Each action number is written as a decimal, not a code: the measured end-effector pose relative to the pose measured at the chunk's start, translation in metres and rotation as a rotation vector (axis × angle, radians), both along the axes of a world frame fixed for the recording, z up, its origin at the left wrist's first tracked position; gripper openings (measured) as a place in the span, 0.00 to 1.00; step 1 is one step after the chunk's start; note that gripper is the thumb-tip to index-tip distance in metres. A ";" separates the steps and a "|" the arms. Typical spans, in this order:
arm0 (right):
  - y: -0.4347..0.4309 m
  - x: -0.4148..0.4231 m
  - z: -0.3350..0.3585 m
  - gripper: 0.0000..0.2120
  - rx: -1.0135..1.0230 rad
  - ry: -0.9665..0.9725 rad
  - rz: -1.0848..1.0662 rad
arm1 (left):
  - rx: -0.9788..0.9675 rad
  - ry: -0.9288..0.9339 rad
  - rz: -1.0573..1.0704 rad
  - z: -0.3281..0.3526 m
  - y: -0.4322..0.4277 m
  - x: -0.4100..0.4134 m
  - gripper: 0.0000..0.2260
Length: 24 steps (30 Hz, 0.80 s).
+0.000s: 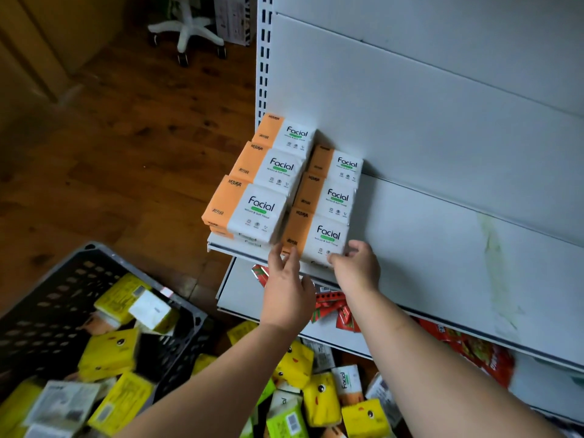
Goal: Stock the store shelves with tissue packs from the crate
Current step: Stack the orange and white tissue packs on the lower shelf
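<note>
Sitting below and to the left of the shelf [442, 248], one dark slotted crate [47, 305] holds a jumble of yellow packs [107, 352], too blurred to count. Beyond the shelf's left end, one white wheeled chair base [186, 30] stands on the wood floor [126, 137].

On the shelf's left end lie the orange-and-white packs [278, 169]. Six tops show, in two rows of three running from the back panel to the front edge. The left row stands higher, with more layers showing under it. Each pack is soft and rectangular, orange on its left third and white on the rest, with "Facial" printed in dark letters over a green mark.

The front pack [319, 238] of the right row sits at the shelf's front edge, between two hands. The left hand [284, 292] has its fingers straight and spread, their tips touching the pack's front left corner. The right hand [357, 267] curls round the front right corner, thumb on the side and fingers on the front face.

Red packets [328, 305] lie on the tier under the shelf. More yellow packs are heaped below its front edge.
</note>
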State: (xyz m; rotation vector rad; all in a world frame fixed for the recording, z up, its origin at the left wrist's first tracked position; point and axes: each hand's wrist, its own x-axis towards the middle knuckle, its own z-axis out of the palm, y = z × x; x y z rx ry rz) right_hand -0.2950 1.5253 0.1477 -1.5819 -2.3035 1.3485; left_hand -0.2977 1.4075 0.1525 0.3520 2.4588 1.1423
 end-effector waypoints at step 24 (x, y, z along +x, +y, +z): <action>-0.345 -0.072 -0.020 0.06 -0.297 0.085 0.434 | -0.159 -0.081 0.545 0.003 -0.343 -0.050 0.17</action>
